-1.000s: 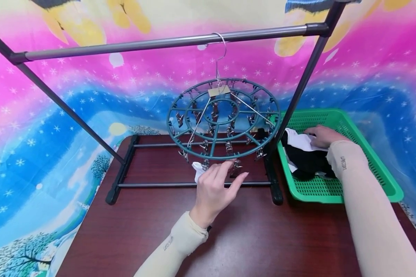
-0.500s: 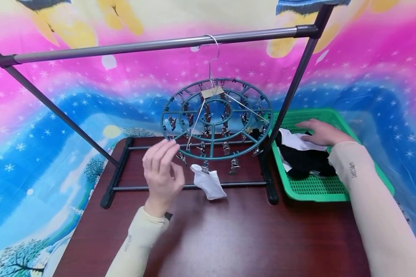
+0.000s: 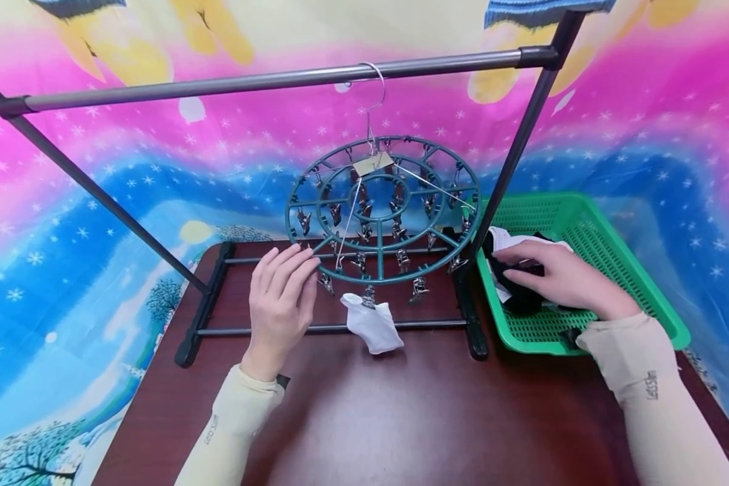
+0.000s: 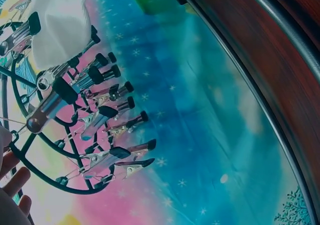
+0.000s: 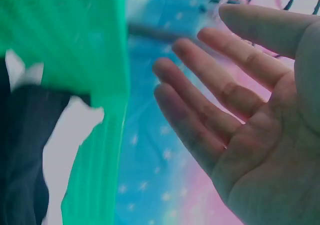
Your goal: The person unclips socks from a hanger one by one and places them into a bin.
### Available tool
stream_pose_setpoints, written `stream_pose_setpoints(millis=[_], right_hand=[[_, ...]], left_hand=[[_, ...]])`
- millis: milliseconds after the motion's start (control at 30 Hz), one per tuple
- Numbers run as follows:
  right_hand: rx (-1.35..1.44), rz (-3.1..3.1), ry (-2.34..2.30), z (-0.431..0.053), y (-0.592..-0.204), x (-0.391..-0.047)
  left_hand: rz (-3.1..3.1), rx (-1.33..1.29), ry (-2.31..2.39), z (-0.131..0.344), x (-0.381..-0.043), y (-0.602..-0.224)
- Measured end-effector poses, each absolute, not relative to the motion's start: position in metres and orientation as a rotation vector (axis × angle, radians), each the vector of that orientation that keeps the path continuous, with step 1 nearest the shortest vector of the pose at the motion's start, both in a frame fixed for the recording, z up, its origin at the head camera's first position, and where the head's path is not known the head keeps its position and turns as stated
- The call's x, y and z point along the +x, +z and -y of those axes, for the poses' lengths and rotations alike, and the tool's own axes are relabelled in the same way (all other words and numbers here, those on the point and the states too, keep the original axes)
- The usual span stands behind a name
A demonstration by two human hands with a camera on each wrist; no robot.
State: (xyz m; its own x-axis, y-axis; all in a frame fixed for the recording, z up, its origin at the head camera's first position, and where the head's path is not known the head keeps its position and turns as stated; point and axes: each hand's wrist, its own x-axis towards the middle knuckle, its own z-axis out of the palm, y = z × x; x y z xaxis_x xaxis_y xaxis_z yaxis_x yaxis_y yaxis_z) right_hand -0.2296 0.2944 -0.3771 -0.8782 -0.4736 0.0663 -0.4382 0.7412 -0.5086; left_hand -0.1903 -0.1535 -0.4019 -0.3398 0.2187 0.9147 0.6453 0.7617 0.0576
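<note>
A round green clip hanger (image 3: 379, 253) hangs by its metal hook from a rail, metal clips dangling from its rings. One clip at its front holds a small white sock (image 3: 374, 327), also large in the left wrist view as a white sock (image 4: 62, 27). My left hand (image 3: 279, 297) is at the hanger's front left rim, fingers fairly straight and fingertips right at the ring. Over the green basket (image 3: 634, 283) is my right hand (image 3: 565, 277), above black and white fabric pieces (image 3: 519, 300). The right wrist view shows that palm and its spread fingers (image 5: 200, 112) holding nothing.
A grey metal rack, with a top rail (image 3: 219, 84) and dark uprights, stands on the reddish-brown table (image 3: 437, 412). Its right upright (image 3: 516, 145) rises between hanger and basket. A printed cloth (image 3: 127, 169) with snowflakes covers the wall behind.
My left hand has left the front clips and moved left to the hanger's rim, uncovering the white sock. The right hand has lifted from the fabric and moved nearer to me. The hanger has shifted slightly.
</note>
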Motion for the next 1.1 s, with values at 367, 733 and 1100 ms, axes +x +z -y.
stream_pose_setpoints(millis=[367, 733, 1100], right_hand=[[-1.007, -2.687, -0.855, -0.235, -0.384, -0.195], [-0.96, -2.56, -0.855, -0.187, -0.409, -0.19], [-0.931, -2.47, -0.943, -0.159, -0.431, -0.196]], left_hand=[[1.878, -0.779, -0.463, 0.149, -0.193, -0.392], [1.847, -0.918, -0.318, 0.144, -0.19, -0.384], [1.854, -0.975, -0.328, 0.136, -0.186, -0.383]])
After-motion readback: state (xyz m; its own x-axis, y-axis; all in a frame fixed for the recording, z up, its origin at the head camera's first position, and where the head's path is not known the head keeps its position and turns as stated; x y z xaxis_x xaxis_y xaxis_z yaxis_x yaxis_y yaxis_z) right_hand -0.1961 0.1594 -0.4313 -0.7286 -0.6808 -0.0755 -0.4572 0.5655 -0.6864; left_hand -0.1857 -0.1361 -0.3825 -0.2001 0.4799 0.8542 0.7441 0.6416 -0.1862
